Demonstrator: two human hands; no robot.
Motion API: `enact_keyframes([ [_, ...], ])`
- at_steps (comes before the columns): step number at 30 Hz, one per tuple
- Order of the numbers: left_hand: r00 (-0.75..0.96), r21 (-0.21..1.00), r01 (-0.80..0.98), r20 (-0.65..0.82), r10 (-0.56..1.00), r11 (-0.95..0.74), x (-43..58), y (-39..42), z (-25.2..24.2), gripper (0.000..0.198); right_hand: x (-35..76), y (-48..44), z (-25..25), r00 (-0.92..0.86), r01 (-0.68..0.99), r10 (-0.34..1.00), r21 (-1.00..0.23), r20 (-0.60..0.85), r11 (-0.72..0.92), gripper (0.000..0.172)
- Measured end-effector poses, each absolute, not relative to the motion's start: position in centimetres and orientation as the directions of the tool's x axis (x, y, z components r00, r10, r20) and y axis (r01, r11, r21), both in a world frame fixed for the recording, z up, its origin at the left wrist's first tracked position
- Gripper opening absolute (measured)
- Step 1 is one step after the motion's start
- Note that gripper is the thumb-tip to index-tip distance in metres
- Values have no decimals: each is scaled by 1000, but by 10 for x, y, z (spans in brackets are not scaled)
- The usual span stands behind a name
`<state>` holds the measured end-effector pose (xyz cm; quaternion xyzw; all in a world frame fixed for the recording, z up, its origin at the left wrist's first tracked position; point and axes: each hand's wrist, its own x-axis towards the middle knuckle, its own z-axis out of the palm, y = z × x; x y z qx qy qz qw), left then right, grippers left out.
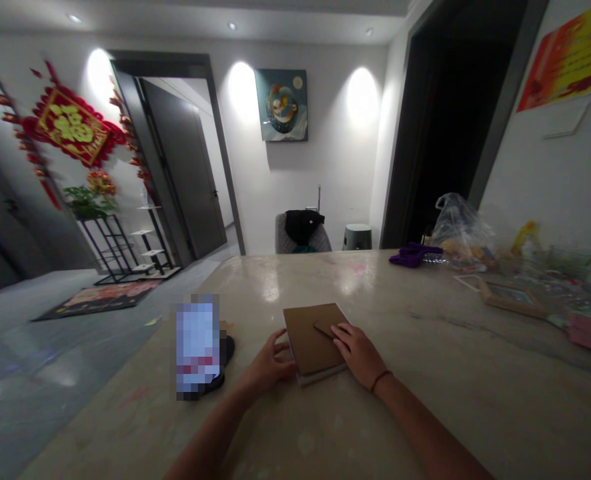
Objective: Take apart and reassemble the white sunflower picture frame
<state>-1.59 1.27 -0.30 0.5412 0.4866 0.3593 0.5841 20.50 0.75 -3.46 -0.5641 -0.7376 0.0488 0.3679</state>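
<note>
Our forearms (210, 433) rest on the marble-look table (475, 400), left hand (270, 363) with fingers curled against the brown notebook (308, 340), right hand (358, 353) with fingers spread on its cover, steadying it, no pinching, right in front of us.

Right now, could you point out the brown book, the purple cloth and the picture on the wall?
brown book (308, 340): head view, on its cover, beside the hands.
purple cloth (413, 254): head view, on the middle of the crumpled cloth.
picture on the wall (280, 105): head view, on the centre of the picture.

Pixelated object (198, 343), right forearm (425, 427) cut off below
</note>
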Motion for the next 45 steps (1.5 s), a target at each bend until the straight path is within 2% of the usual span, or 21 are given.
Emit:
enact_keyframes([
  [5, 307, 974, 58, -228, 924, 221, -17, 12, 1, 55, 206, 6, -30, -45, 858, 885, -436, 463, 272, 33],
  [10, 215, 952, 14, -302, 929, 306, -14, 15, 3, 39, 204, 4, -27, -47, 888, 890, -389, 454, 245, 33],
  [13, 164, 961, 35, -277, 947, 275, -12, 16, 2, 36, 199, 1, -24, -64, 879, 891, -398, 450, 264, 33],
  [15, 78, 965, 132, -240, 968, 228, -12, 17, 2, 36, 196, -2, -22, -96, 853, 886, -421, 454, 308, 32],
  [17, 19, 950, 255, -193, 981, 182, -15, 16, 3, 35, 195, -3, -19, -131, 801, 882, -476, 452, 363, 32],
  [20, 31, 924, 353, -169, 985, 148, -21, 15, 5, 35, 199, -1, -19, -128, 724, 886, -568, 446, 390, 33],
  [22, 46, 920, 365, -170, 984, 142, -24, 16, 5, 36, 206, 2, -21, -44, 749, 888, -573, 458, 333, 34],
  [25, 22, 905, 407, -147, 989, 125, -24, 17, 5, 34, 217, 7, -24, 124, 838, 893, -527, 432, 138, 32],
  [28, -25, 872, 476, -120, 992, 117, -24, 18, 5, 32, 225, 8, -25, 178, 883, 916, -469, 360, 13, 25],
  [33, -60, 849, 506, -143, 988, 154, -30, 21, 7, 31, 237, 10, -25, 240, 890, 923, -447, 301, -86, 27],
  [38, -58, 843, 517, -134, 989, 144, -34, 23, 7, 30, 260, 18, -31, 356, 841, 900, -506, 251, -191, 30],
  [42, -50, 859, 495, -126, 991, 134, -33, 22, 7, 28, 276, 20, -36, 410, 803, 880, -552, 241, -223, 28],
  [45, -68, 887, 439, -130, 989, 147, -32, 21, 7, 23, 282, 18, -37, 437, 809, 859, -534, 267, -246, 29],
])
